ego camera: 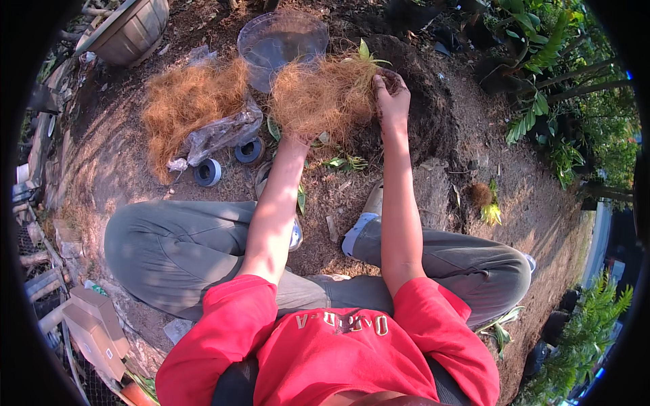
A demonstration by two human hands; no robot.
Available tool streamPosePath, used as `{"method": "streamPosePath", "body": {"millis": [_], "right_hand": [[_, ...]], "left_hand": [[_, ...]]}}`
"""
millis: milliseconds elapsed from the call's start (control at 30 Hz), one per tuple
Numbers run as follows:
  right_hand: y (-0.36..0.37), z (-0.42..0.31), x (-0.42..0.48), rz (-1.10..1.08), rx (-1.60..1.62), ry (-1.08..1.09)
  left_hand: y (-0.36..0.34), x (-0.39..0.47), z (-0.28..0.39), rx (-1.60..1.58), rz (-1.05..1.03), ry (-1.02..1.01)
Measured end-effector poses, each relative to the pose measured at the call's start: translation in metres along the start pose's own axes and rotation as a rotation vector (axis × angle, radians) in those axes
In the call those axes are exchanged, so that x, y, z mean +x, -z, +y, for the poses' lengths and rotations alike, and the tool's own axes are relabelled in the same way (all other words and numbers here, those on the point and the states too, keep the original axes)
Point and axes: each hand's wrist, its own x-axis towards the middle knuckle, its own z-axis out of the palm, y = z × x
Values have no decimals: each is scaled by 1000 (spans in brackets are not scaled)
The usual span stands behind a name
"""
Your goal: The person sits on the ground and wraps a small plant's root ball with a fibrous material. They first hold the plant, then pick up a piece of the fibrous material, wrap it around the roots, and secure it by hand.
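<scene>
My left hand (pixel 299 136) is mostly hidden under a loose mat of brown coconut fiber (pixel 315 96); only the wrist shows. At the mat's right edge is my right hand (pixel 393 94), soiled, with its fingers bent beside a small green plant (pixel 364 51) that pokes out of the fiber. Whether the fingertips grip the plant or the fiber I cannot tell. Behind the mat stands a clear plastic basin (pixel 284 40). A larger heap of coconut fiber (pixel 195 106) lies to the left on a crumpled clear plastic bag (pixel 226 129).
Two rolls of tape or tie (pixel 207 172) lie on the soil near my left knee. Dark loose soil (pixel 426 101) is heaped right of my right hand. A fiber ball (pixel 481 195) with a yellow-green plant (pixel 491 213) sits farther right. A large planter (pixel 127 30) stands at upper left.
</scene>
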Motion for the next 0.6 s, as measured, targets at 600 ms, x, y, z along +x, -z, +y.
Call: {"method": "streamPosePath", "body": {"millis": [600], "right_hand": [[11, 27, 4, -117, -107, -94]], "left_hand": [[51, -9, 4, 130, 168, 26]]}}
